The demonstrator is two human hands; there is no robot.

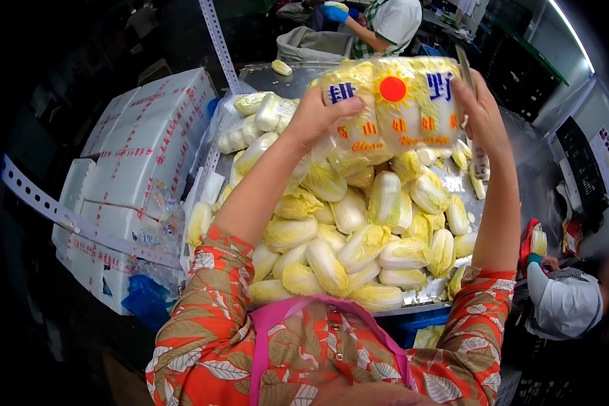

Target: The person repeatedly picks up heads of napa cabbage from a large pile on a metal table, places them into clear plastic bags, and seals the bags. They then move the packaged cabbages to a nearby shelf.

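A clear printed plastic bag of small napa cabbages is held up above the table between my two hands. My left hand grips its left end, thumb across the front. My right hand holds the other end and also has a knife in it, the blade pointing up and away. The lower part of the knife shows below the palm. Beneath the bag lies a heap of loose, trimmed napa cabbages, white at the base and yellow at the leaves.
Packed bags of cabbage lie at the left of the metal table. White foam boxes are stacked beyond a perforated metal post. A co-worker stands across the table by a grey sack; another person works at right.
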